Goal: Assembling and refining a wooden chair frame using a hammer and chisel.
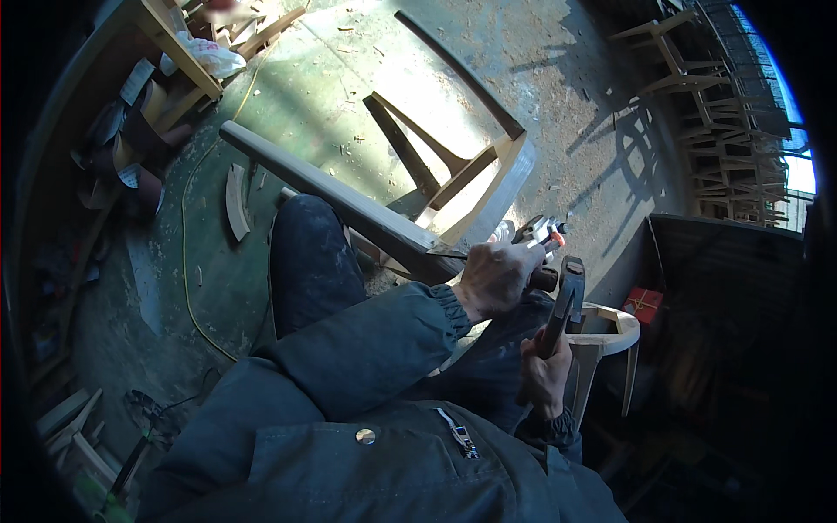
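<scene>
A wooden chair frame (331,187) lies tipped in front of me, its long rail crossing over my bent knee. My left hand (499,277) is closed round what looks like a chisel (545,279). Its dark handle end sticks out on the right, and a thin dark blade meets the frame's joint on the left. Lower and to the right, my right hand (545,375) grips a hammer (571,292) by the handle, the head raised close to the chisel's end. Just beyond my left hand is a silver tool (542,230) with an orange part, partly hidden.
Another pale chair frame (615,331) stands at my right, near a red box (643,303). Stacked chair frames (728,148) line the far right. A curved wood piece (235,202) and a yellow cord (185,253) lie on the left floor; shavings are scattered ahead.
</scene>
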The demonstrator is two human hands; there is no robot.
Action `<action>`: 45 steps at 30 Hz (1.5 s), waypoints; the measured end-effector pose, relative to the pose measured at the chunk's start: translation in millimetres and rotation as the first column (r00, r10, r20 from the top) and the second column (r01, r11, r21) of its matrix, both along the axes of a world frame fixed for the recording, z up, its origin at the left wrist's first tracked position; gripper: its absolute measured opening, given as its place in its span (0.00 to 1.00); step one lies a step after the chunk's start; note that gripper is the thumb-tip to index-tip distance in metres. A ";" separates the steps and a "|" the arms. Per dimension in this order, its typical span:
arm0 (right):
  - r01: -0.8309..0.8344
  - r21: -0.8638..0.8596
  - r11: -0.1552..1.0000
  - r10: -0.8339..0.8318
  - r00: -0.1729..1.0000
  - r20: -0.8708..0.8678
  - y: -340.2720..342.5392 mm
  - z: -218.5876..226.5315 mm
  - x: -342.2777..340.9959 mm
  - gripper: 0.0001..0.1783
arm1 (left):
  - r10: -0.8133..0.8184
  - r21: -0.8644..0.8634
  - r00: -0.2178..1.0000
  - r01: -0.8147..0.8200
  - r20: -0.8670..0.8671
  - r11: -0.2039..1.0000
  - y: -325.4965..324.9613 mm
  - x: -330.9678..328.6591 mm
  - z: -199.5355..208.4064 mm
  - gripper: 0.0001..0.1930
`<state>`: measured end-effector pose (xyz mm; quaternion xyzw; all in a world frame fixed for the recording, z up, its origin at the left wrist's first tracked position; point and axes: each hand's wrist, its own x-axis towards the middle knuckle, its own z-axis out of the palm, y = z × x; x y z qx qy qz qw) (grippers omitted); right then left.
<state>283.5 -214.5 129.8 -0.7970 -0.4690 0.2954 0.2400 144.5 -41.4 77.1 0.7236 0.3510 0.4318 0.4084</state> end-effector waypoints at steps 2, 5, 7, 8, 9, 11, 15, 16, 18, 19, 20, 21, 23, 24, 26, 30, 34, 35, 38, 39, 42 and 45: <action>0.253 0.019 0.967 -0.238 0.931 -0.276 4.4 14.2 -19.1 0.09 | -0.009 0.023 1.000 0.009 -0.020 1.000 2.5 0.4 -1.2 0.11; 0.551 -0.004 0.834 -0.453 0.681 -0.575 0.0 8.0 -36.4 0.10 | -0.033 0.052 0.999 0.035 -0.042 0.998 1.0 1.5 -8.4 0.11; 0.072 -0.073 0.995 -0.077 0.995 -0.061 -1.8 4.3 -16.8 0.10 | -0.044 0.082 0.995 0.052 -0.094 0.995 3.7 -3.9 -20.0 0.12; 0.167 -0.125 0.978 -0.184 0.972 -0.143 2.5 18.2 -19.7 0.10 | -0.037 0.045 0.996 0.041 -0.078 0.998 2.6 -3.8 -17.3 0.13; 0.368 -0.109 0.924 -0.383 0.880 -0.279 -6.8 5.6 -15.6 0.11 | -0.035 0.051 0.996 0.039 -0.081 0.998 6.2 -3.9 -16.2 0.13; 0.547 -0.050 0.836 -0.470 0.665 -0.580 1.0 15.4 -38.7 0.10 | -0.038 0.045 0.992 0.043 -0.118 0.998 5.4 -6.8 -2.1 0.12; 0.061 0.010 0.998 -0.061 0.998 -0.032 -11.9 -14.8 -19.7 0.10 | -0.054 0.097 0.990 0.067 -0.133 0.993 -0.2 -9.1 -20.8 0.11; 0.157 0.012 0.987 -0.154 0.980 -0.129 -13.8 -15.4 -23.0 0.10 | -0.039 0.168 0.991 0.061 -0.127 0.984 -2.9 -9.0 -18.0 0.09; 0.385 -0.042 0.922 -0.371 0.847 -0.380 -15.6 -11.9 -23.0 0.11 | -0.038 0.209 0.995 0.056 -0.093 0.976 -14.8 0.2 -7.3 0.07; 0.391 -0.045 0.919 -0.379 0.847 -0.372 -12.0 1.3 -28.5 0.11 | -0.054 0.247 0.997 0.065 -0.051 0.967 -22.3 4.2 3.8 0.05; 0.429 -0.050 0.902 -0.407 0.804 -0.433 -6.8 8.0 -31.9 0.11 | -0.059 0.280 0.996 0.073 -0.060 0.957 -26.0 8.1 6.9 0.03; 0.466 -0.058 0.883 -0.431 0.756 -0.492 -5.0 10.2 -33.8 0.11 | -0.060 0.280 0.997 0.073 -0.058 0.957 -26.1 7.3 6.7 0.03; 0.452 -0.058 0.890 -0.417 0.754 -0.508 -5.5 11.3 -28.2 0.12 | 0.028 0.301 0.997 -0.004 -0.075 0.954 -23.1 5.5 8.0 0.03; 0.436 -0.063 0.898 -0.409 0.772 -0.487 -7.0 14.0 -26.6 0.12 | 0.053 0.272 0.997 -0.037 -0.052 0.962 -21.1 5.8 5.5 0.06; 0.422 -0.076 0.903 -0.408 0.791 -0.456 -3.8 24.1 -27.8 0.12 | 0.076 0.195 0.997 -0.074 -0.003 0.978 -14.8 6.8 3.7 0.07; 0.484 0.205 0.851 -0.346 0.809 -0.475 9.5 44.0 -26.2 0.11 | 0.120 0.038 0.989 -0.124 0.089 0.992 -6.5 4.8 12.0 0.09; 0.454 0.329 0.828 -0.290 0.849 -0.442 13.7 35.4 -28.9 0.09 | 0.128 0.103 0.992 -0.125 -0.019 0.987 -17.1 7.8 1.9 0.08; 0.365 0.218 0.905 -0.288 0.903 -0.318 8.5 23.7 -23.1 0.09 | 0.124 0.109 0.992 -0.122 -0.013 0.987 -17.1 7.9 -1.6 0.08; 0.122 -0.004 0.992 -0.122 0.992 0.030 -3.8 6.6 -5.8 0.09 | 0.115 0.224 0.991 -0.096 -0.070 0.970 -18.4 3.7 -17.6 0.09; 0.191 -0.047 0.980 -0.194 0.978 -0.071 -5.5 4.7 -1.0 0.09 | 0.122 0.226 0.990 -0.102 -0.075 0.969 -18.5 5.4 -22.2 0.09; 0.531 0.023 0.847 -0.438 0.724 -0.533 -2.7 9.5 -35.8 0.09 | 0.035 0.236 0.992 -0.005 -0.125 0.972 -20.7 1.0 -14.7 0.09; 0.015 0.079 0.997 -0.025 0.993 0.118 -15.9 -16.9 -22.3 0.09 | 0.015 0.243 0.983 0.030 -0.182 0.970 -17.6 -10.7 -22.9 0.08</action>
